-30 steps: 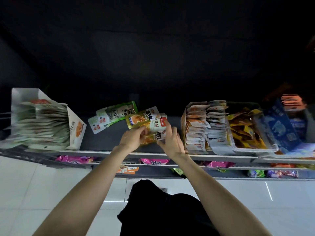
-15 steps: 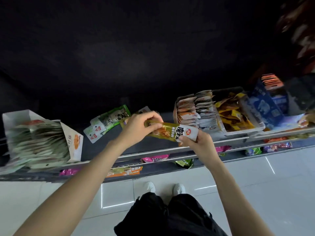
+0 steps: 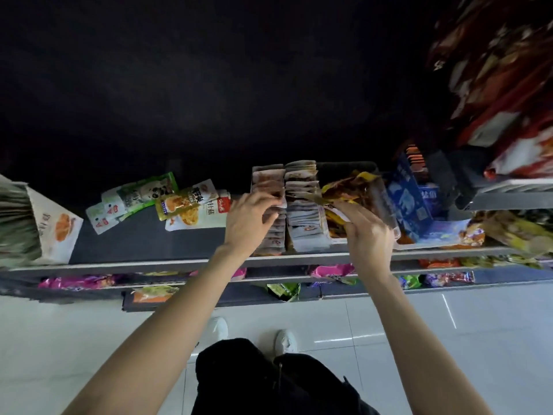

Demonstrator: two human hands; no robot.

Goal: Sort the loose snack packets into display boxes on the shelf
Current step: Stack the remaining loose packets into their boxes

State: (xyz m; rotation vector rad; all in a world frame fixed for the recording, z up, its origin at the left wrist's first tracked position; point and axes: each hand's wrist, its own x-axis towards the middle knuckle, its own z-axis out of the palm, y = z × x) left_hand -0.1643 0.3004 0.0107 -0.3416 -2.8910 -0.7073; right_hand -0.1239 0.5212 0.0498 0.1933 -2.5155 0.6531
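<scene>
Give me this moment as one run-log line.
left hand: over pale packet rows, empty | right hand: pushing yellow-brown packet into clear bin | loose packets: unsorted on shelf

- Loose snack packets (image 3: 191, 206): green, yellow and white, lying flat, overlapping on the shelf (image 3: 143, 239).
- Display boxes (image 3: 302, 205): packets filed upright in rows, right of them.

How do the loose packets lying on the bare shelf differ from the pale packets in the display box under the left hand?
The loose packets lie flat and overlapping at odd angles on the shelf; the boxed packets stand on edge in two tidy rows. The loose ones mix green, yellow and white prints; the boxed ones look alike, pale with a brownish picture. No hand touches the loose ones; the left hand rests its fingers on the boxed rows. Both sit on the same shelf level.
</scene>
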